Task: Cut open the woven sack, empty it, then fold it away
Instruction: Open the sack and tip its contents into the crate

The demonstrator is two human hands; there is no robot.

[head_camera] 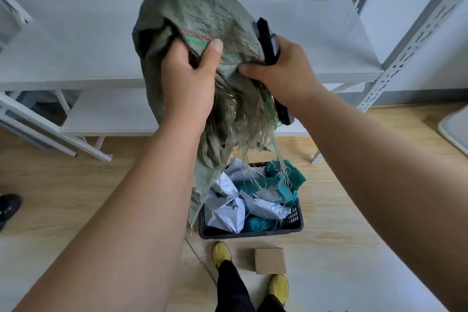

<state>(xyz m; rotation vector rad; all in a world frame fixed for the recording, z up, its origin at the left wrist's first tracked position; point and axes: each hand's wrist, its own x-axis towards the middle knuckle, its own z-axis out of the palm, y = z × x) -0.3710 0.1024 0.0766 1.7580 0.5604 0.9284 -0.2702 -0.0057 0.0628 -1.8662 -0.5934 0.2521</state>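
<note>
A grey-green woven sack (197, 10) hangs upside down at chest height, its frayed cut edge trailing down toward a dark plastic crate (296, 227). My left hand (188, 78) grips a bunched fold of the sack with a green and red stripe. My right hand (281, 71) pinches the sack's edge too, and also holds a black utility knife (268, 40) that sticks up past the fingers. The crate on the floor holds several white and teal mail parcels (228, 210).
White metal shelving (101, 63) stands right behind the sack, with a slotted upright (410, 35) at the right. A small cardboard box (269, 259) lies on the wooden floor between my yellow shoes (221, 253). Another person's dark shoe (7, 206) shows at the left edge.
</note>
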